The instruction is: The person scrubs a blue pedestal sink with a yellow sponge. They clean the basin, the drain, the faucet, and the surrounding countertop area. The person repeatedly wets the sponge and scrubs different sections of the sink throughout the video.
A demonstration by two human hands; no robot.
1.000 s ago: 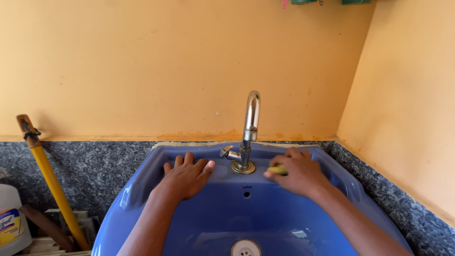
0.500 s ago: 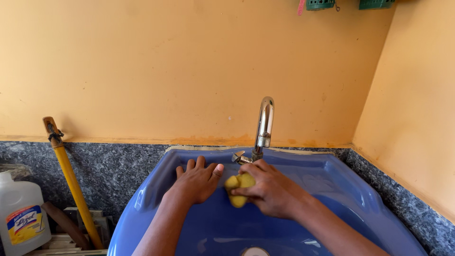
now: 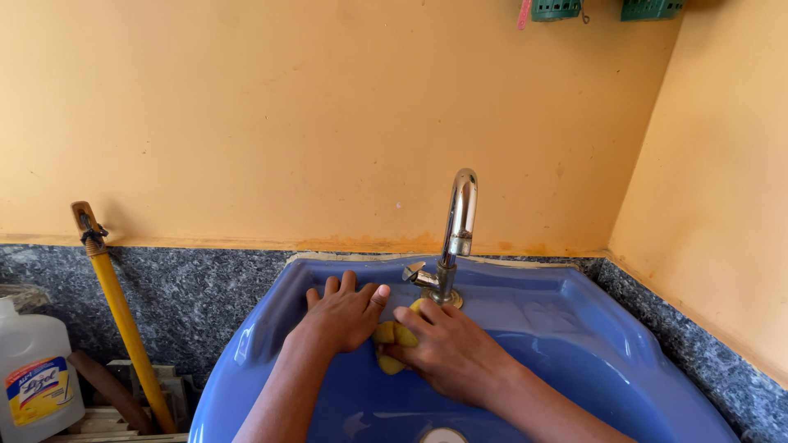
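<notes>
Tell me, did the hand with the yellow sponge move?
Yes. The right hand with the yellow sponge slid leftward from the right of the chrome tap to in front of it, near the left hand.

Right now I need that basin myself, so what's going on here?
A person is bent over the blue wash basin. The right hand presses a yellow sponge onto the basin's back ledge, just below the chrome tap. The left hand lies flat on the ledge beside it. No water is running.
</notes>
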